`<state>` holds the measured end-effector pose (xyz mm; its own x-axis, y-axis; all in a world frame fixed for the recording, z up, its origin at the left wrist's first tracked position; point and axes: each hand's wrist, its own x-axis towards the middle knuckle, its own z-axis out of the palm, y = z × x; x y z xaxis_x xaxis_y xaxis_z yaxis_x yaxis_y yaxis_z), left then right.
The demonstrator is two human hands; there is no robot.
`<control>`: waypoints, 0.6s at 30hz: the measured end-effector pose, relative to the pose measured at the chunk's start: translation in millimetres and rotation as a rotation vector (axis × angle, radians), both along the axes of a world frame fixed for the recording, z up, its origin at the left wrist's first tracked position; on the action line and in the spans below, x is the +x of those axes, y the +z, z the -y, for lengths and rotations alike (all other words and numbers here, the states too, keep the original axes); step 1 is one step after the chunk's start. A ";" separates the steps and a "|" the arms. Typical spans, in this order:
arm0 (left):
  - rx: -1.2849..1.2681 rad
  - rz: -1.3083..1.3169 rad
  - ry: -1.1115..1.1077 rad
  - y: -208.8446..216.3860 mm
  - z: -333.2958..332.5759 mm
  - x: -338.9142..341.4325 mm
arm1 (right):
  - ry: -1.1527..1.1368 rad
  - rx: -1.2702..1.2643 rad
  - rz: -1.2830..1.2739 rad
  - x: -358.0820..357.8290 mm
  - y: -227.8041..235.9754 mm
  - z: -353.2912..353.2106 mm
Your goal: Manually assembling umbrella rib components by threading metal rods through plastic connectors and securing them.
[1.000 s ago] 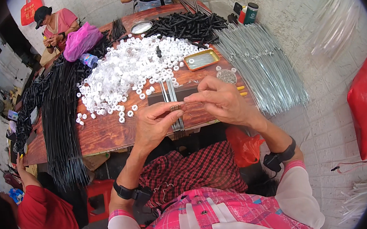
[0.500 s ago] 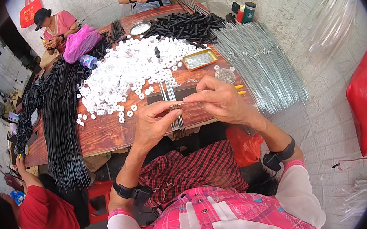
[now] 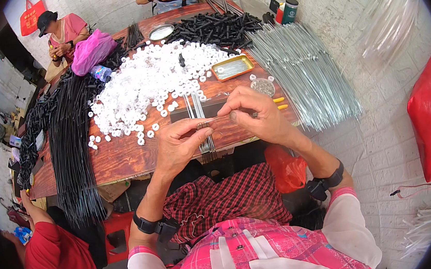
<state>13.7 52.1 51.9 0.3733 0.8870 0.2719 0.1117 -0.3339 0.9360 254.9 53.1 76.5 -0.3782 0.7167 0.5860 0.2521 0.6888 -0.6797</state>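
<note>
Pinching thumb against forefinger, the left hand (image 3: 175,144) has its grip clamped on a row of thin metal rods (image 3: 198,105), which lies over the near edge of the bench (image 3: 124,161). The right hand (image 3: 261,117) is just beside it, its grip drawn together on a thin strand (image 3: 216,119) (too fine to make out clearly) that reaches toward the left fingertips.

Behind the hands, a dark flat block (image 3: 180,115) lies under the rods, partly hidden by them and by the fingers. Yellow handles (image 3: 279,100) poke out past the right hand, which covers the rest. Near them sit a small round dish (image 3: 263,86) and a yellow tin (image 3: 233,69). A wide heap of white rings (image 3: 143,84) fills the middle, loose ones scattered toward the left hand. Silver wires (image 3: 308,76) lie in a big sheaf at right; black cords (image 3: 71,148) hang over the edge at left, with a pink bag (image 3: 91,53) farther back. Black tubes (image 3: 213,31) are piled beyond the rings.

Compared with half a second ago, the right thumb tip shows more plainly below the forefinger, while the left hand keeps its hold on the rods.
</note>
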 end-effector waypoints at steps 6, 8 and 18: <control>-0.027 0.014 0.024 -0.1 2.0 0.4 | -0.047 -0.028 0.037 -2.6 2.9 4.7; -0.022 0.001 0.013 -0.3 1.4 0.3 | -0.065 -0.010 0.038 -1.8 2.2 6.1; -0.007 0.003 0.010 -0.2 0.7 -0.4 | -0.076 -0.022 0.002 -1.4 1.2 7.4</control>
